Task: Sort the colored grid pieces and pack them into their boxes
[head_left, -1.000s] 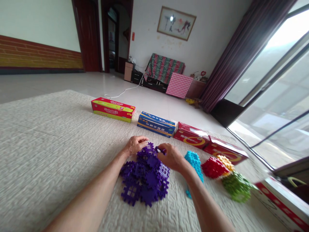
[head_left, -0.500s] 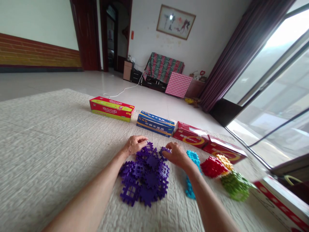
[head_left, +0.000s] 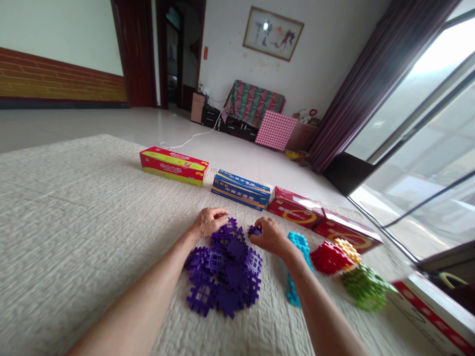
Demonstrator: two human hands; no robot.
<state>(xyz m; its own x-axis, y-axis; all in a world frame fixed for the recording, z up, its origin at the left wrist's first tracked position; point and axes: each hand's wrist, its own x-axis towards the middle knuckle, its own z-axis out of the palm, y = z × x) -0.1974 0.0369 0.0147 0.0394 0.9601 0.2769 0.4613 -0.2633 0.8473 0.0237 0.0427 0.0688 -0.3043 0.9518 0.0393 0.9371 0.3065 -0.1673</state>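
Observation:
A pile of purple interlocking plastic building pieces (head_left: pixel 233 274), some with window cut-outs and some solid, lies on the cream quilted cover in front of me. My left hand (head_left: pixel 211 222) is at the far left edge of the pile, with its fingers bent together on a purple window piece (head_left: pixel 230 224). Part of its grip is hidden. To the right of the pile's far end, my right hand (head_left: pixel 270 234) pinches a separate purple piece (head_left: pixel 254 230) between thumb and fingers. Turquoise pieces (head_left: pixel 299 241) lie partly behind my right forearm.
Red pieces (head_left: pixel 330 257), yellow pieces (head_left: pixel 349 249) and green pieces (head_left: pixel 365 288) are heaped at the right. Beyond the hands stand a red-and-yellow box (head_left: pixel 174 167), a blue box (head_left: pixel 241 191) and two dark red boxes (head_left: pixel 295 207). A white-and-red box (head_left: pixel 438 309) sits at the lower right.
The purple piece in my right hand has tilted and shows less of its face. My left hand stays in nearly the same place. The view has shifted slightly.

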